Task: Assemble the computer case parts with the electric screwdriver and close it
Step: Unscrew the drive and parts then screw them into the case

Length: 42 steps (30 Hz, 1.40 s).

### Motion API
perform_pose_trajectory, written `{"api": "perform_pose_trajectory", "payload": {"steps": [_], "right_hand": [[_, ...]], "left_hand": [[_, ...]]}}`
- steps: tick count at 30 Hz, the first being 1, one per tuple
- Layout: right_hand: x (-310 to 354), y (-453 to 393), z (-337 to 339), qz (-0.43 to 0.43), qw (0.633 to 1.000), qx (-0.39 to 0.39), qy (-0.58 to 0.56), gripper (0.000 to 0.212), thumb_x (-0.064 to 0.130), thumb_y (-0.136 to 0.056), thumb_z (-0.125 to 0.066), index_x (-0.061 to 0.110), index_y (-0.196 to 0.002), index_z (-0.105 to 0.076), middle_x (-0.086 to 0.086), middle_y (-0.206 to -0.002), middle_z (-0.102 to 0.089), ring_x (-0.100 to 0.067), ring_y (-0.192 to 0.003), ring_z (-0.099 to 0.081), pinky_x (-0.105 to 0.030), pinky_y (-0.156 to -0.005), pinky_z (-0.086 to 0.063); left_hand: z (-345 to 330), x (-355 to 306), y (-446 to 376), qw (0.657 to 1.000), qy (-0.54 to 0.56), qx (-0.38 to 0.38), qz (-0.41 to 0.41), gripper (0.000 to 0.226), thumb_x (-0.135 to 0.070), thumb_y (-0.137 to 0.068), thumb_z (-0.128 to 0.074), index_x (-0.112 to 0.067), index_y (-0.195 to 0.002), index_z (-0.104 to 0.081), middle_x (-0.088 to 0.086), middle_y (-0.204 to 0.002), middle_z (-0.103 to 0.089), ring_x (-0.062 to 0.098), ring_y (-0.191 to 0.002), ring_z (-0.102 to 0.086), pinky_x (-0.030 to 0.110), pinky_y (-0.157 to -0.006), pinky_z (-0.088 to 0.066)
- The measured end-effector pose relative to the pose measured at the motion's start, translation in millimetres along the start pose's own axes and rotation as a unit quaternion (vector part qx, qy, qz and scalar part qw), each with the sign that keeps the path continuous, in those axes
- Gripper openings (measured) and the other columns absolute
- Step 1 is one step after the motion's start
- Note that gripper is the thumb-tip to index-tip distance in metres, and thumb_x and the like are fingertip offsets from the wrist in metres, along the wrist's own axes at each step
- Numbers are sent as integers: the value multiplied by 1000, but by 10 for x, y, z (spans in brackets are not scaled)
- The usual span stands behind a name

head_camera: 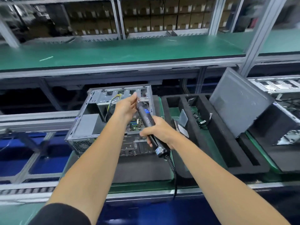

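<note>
An open grey computer case (84, 125) lies on its side at the centre, showing its motherboard and yellow cables. My right hand (159, 129) grips the body of the black electric screwdriver (146, 116), which slants up and to the left over the case with its cord hanging down below my wrist. My left hand (125, 106) pinches the screwdriver's tip near the case's far top rail. What sits at the tip is hidden by my fingers. A grey side panel (237, 104) leans upright to the right.
A black foam tray (215, 137) with slots, cables and small parts stands right of the case. Another case (280, 127) is at the far right. A green shelf (129, 52) runs above, and a roller conveyor (29, 190) lies at the left.
</note>
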State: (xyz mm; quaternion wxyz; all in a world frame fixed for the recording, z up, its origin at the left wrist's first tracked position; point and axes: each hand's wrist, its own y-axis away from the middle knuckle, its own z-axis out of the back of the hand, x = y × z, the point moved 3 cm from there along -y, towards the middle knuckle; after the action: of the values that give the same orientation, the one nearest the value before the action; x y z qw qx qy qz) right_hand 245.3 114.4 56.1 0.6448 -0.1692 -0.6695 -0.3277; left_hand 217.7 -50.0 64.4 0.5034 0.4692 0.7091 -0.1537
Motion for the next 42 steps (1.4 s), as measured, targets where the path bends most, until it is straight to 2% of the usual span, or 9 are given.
{"api": "perform_pose_trajectory", "payload": {"steps": [5,13,19,23,25,28,34,37,42], "right_hand": [[48,5,-826,-3,1000,-14,12,36,-1,-83,-69,5,-112,-47,-11,-72,-54,-21,-46,-54,-31,-46,-48],[-26,101,-1605,-24,999,-47,3,39,-4,-81,-69,6,-111,-45,-12,-70,-54,-23,-43,-51,-29,-43,-46],[-155,188,-1668,-37,997,-72,14,36,-2,-79,-71,7,-104,-48,-14,-75,-53,-23,-45,-51,-33,-46,-48],[-352,260,-1726,-28,995,-100,-1,34,-3,-79,-70,11,-97,-45,-8,-70,-51,-22,-44,-52,-32,-44,-48],[-441,302,-1730,-31,995,-94,7,36,-1,-79,-71,11,-103,-48,-7,-70,-52,-22,-46,-54,-32,-46,-50],[-611,349,-1728,-45,996,-78,-1,45,1,-80,-72,11,-116,-48,-9,-74,-53,-22,-49,-55,-34,-50,-51],[-1006,412,-1757,-88,995,-54,-3,38,0,-78,-71,17,-103,-48,-9,-74,-50,-19,-46,-54,-31,-47,-49],[-1187,444,-1771,-103,994,-46,1,38,3,-77,-71,16,-103,-48,-8,-72,-51,-20,-47,-55,-30,-46,-49],[-1395,456,-1763,-131,989,-66,12,37,4,-75,-70,15,-100,-45,-5,-65,-53,-20,-46,-55,-30,-45,-48]], "left_hand": [[766,-370,151,997,-73,25,9,19,-17,-89,-64,-6,-104,-62,-2,-70,-67,11,-66,-61,22,-58,-49],[1360,-543,398,988,-146,12,44,8,-14,-88,-65,-10,-82,-60,-1,-64,-64,4,-37,-55,14,-39,-42],[1471,-448,427,977,-188,77,67,11,-20,-90,-63,-11,-83,-63,0,-72,-60,9,-56,-56,20,-53,-49],[1484,-374,415,945,-312,103,-6,29,-34,-87,-66,-7,-79,-70,3,-73,-65,12,-61,-58,20,-55,-50],[1496,-413,352,918,-377,78,-91,40,-40,-89,-61,-2,-79,-69,9,-77,-66,16,-66,-59,26,-61,-53],[1427,-438,282,821,-529,70,-204,43,-40,-95,-48,-6,-69,-56,4,-67,-54,19,-64,-47,30,-61,-38],[1361,-99,235,676,-689,174,-192,44,-41,-100,-34,-10,-71,-47,6,-68,-48,25,-71,-47,33,-57,-29],[1405,28,193,611,-749,185,-177,52,-46,-101,-21,-8,-81,-50,13,-91,-58,29,-90,-54,36,-74,-39],[1395,91,124,575,-780,176,-173,65,-52,-99,-12,-10,-116,-59,14,-129,-56,31,-116,-51,37,-82,-36]]}}
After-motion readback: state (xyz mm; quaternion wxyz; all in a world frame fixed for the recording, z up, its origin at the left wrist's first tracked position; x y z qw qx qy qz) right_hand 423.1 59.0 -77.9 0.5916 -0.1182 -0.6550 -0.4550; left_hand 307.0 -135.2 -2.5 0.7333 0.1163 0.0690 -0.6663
